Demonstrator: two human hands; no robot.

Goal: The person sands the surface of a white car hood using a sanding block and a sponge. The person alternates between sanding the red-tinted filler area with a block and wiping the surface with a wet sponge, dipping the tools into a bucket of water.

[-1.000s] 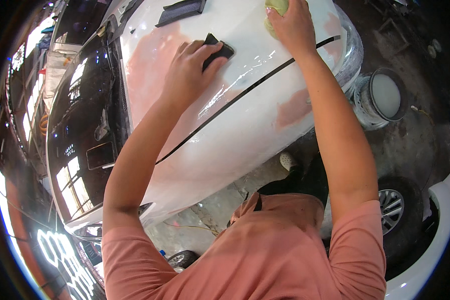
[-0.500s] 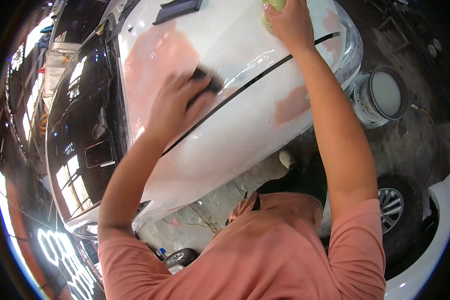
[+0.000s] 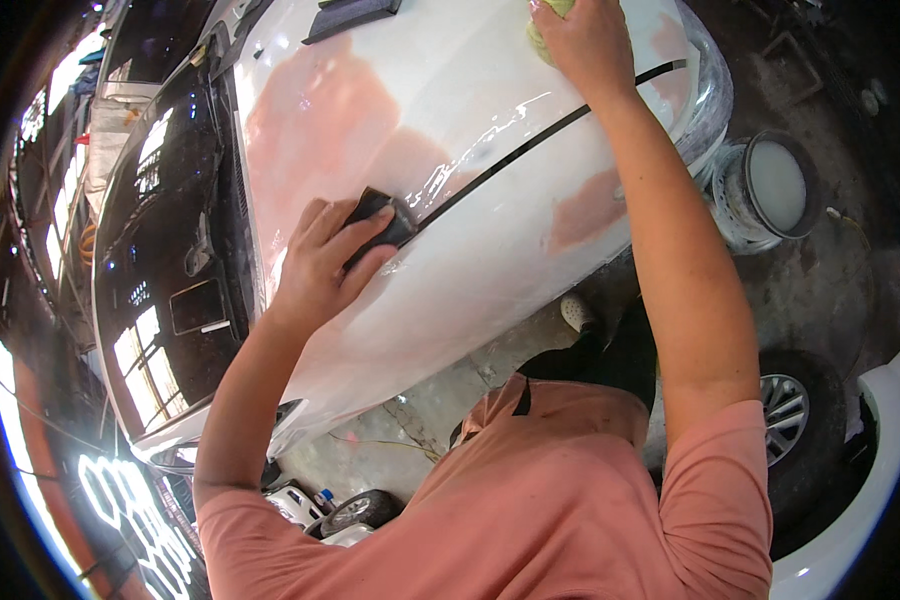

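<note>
My left hand [image 3: 325, 255] is wrapped round a dark sanding block [image 3: 398, 222], which rests on the car's white, wet-looking hood [image 3: 470, 75]. It sits beside the dark gap between hood and fender, at the lower edge of a pinkish patch [image 3: 320, 110]. Farther off to the right, my right hand [image 3: 588, 50] grips a yellow-green sponge [image 3: 545, 38] against the hood; the picture's top edge cuts off part of both. A second pinkish patch [image 3: 588, 208] shows on the white fender [image 3: 450, 290], left of my right forearm.
A dark grey flat pad [image 3: 350, 16] lies on the hood at the top. The windshield [image 3: 170, 300] is to the left. On the floor at right stands a bucket [image 3: 776, 185] of cloudy liquid. Another white car's wheel [image 3: 785, 415] is at lower right.
My left hand has drawn the sanding block back toward me and slightly left, and its motion blur is gone. My right hand with the sponge has hardly shifted.
</note>
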